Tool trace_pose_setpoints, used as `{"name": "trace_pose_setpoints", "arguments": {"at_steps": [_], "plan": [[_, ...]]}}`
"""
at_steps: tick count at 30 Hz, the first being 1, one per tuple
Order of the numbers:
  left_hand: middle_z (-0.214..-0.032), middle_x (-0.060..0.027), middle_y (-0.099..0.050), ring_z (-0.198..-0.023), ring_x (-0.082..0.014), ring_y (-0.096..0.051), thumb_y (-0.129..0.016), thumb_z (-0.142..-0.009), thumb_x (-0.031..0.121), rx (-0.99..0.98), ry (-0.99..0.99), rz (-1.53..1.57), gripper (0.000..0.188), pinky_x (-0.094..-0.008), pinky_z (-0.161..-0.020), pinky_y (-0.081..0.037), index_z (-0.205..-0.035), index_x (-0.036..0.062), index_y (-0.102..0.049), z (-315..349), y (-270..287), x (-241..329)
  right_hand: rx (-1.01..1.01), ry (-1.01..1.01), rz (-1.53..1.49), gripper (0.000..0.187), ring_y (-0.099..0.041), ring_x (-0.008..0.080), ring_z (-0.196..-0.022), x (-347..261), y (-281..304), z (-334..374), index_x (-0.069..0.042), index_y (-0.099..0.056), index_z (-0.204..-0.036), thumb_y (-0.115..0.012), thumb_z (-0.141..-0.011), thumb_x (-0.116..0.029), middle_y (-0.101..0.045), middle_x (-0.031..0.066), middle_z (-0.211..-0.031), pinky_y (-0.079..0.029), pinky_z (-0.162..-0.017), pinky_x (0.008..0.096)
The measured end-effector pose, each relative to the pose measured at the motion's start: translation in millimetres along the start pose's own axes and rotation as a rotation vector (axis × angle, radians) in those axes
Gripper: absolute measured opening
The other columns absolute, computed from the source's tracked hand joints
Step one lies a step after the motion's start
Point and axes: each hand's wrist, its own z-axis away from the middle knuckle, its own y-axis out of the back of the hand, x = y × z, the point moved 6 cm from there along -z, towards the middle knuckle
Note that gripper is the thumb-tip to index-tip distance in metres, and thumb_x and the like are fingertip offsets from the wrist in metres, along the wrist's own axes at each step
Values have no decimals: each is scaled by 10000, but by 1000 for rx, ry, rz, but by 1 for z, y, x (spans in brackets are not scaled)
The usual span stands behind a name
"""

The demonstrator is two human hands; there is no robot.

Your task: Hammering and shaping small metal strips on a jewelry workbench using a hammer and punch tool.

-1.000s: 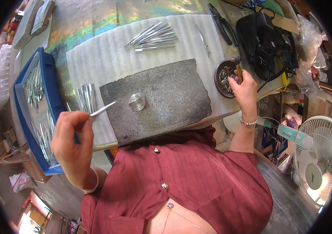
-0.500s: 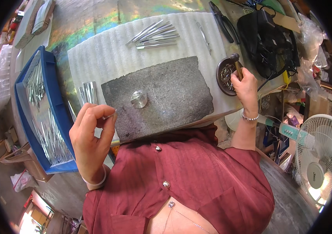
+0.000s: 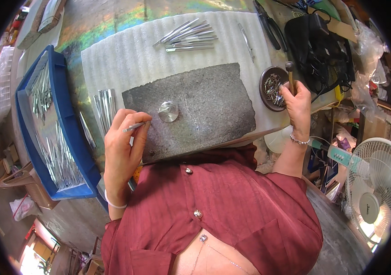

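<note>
My left hand (image 3: pixel 124 140) is closed in a pinch around a slim silvery metal strip (image 3: pixel 134 127), just over the left edge of a dark, rough slab (image 3: pixel 218 105). On the slab, right of these fingers, sits a small round shiny metal block (image 3: pixel 168 111). My right hand (image 3: pixel 298 105) grips a small hammer (image 3: pixel 290 75), its head pointing away from me. Thumb and fingertips of this hand are at the right rim of a round brown dish (image 3: pixel 263 94) with many tiny metal pieces (image 3: pixel 274 91) inside; whether they pinch one is too small to tell.
White foam sheeting (image 3: pixel 126 55) lies under the slab. Slim metal strips are fanned at the back (image 3: pixel 191 36) and bundled at left (image 3: pixel 105 107). A blue tray (image 3: pixel 74 133) holds more. Tweezers (image 3: pixel 246 41), pliers (image 3: pixel 270 27), a black bag (image 3: pixel 315 50) and a fan (image 3: pixel 372 183) stand right.
My left hand has moved right toward the slab, and the strip in it now shows more of its length. The right hand stays beside the dish with the hammer, now held more upright.
</note>
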Motion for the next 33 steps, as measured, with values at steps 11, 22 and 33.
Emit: {"name": "trace_pose_setpoints", "arguments": {"at_steps": [11,22,33], "plan": [[-872,-91,-626,-767,-140,-604,-577,-863,-20,47,263,389,118,-257,-692,-482,-979,-29,-601,23,0,-26,-178,-85,-491,80,-396,1,-450,-33,-12,18,-17,-605,-907,-635,-840,-47,-605,11,-706,-282,-386,151],[-896,-140,-637,-748,-194,-670,-578,-896,65,-25,447,1502,132,-269,-645,-568,-992,-25,-563,36,-28,-21,-699,-89,-847,124,-354,19,-406,-137,-100,88,0,-526,-943,-586,-835,14,-612,135,-801,-268,-351,158],[-862,-103,-640,-670,-156,-640,-573,-919,171,-6,494,1920,164,-250,-566,-540,-974,18,-551,45,-47,-25,-963,24,-792,124,-403,28,-428,-184,-155,137,7,-512,-929,-599,-883,-68,-605,100,-729,-292,-366,168]]}}
